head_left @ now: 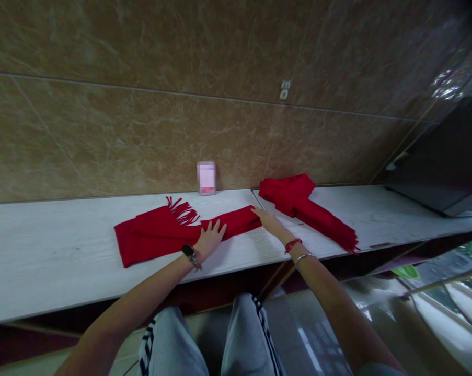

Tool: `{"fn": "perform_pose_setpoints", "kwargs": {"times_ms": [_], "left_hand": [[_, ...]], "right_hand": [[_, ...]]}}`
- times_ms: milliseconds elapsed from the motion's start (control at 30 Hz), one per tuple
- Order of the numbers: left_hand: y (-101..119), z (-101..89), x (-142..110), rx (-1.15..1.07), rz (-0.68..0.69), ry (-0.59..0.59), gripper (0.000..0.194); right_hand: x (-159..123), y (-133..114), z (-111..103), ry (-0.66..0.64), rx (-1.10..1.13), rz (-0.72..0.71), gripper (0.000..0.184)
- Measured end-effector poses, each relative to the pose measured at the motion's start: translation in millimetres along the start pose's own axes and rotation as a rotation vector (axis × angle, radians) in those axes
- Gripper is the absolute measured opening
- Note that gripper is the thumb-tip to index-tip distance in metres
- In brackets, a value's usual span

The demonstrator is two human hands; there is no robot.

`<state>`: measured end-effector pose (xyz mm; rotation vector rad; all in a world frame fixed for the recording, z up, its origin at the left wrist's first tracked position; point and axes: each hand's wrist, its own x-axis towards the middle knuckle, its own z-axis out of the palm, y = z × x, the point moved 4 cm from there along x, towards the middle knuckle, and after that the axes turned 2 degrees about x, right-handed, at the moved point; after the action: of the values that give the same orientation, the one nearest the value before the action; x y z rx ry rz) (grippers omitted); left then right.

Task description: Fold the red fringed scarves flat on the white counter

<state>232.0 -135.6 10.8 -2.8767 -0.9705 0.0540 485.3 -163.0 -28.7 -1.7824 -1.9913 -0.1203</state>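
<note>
A red scarf (153,237) with a fringe lies folded on the white wooden counter, its narrower part stretching to the right. My left hand (210,239) rests flat on the middle of this scarf, fingers spread. At the scarf's right end, my right hand (269,222) has its fingers closed on the edge; the fingertips are partly hidden. A second red scarf (294,196), also fringed, lies loosely bent to the right of my right hand, apart from the first.
The white counter (55,245) runs along a brown tiled wall (134,130). A small blurred pink-and-white card or box (207,177) leans against the wall. A dark boxy object (435,162) stands at the far right. Below it, a green item (408,271) is partly visible.
</note>
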Motion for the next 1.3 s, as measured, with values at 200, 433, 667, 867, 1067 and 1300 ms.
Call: {"fn": "perform_pose_setpoints", "kwargs": {"times_ms": [200, 433, 667, 867, 1067, 1300], "left_hand": [[-2, -0.6, 1, -0.011, -0.002, 0.023, 0.055], [3, 16.7, -3, -0.050, 0.035, -0.076, 0.058], [-1, 9.5, 22, -0.159, 0.102, -0.099, 0.050], [1, 20.2, 56, -0.224, 0.094, 0.000, 0.050], [-8, 43.0, 60, -0.270, 0.134, 0.004, 0.052], [-29, 23.5, 75, -0.415, 0.110, 0.060, 0.044]], "right_hand": [[-16, -3, 0, -0.026, -0.060, 0.034, 0.072], [-28, -7, 4, -0.063, 0.005, -0.063, 0.065], [-4, -16, -12, -0.046, 0.044, -0.055, 0.049], [20, -46, 2, -0.016, -0.126, 0.024, 0.040], [8, -44, 27, -0.069, -0.225, 0.085, 0.043], [14, -57, 13, 0.011, -0.262, 0.055, 0.044]]}}
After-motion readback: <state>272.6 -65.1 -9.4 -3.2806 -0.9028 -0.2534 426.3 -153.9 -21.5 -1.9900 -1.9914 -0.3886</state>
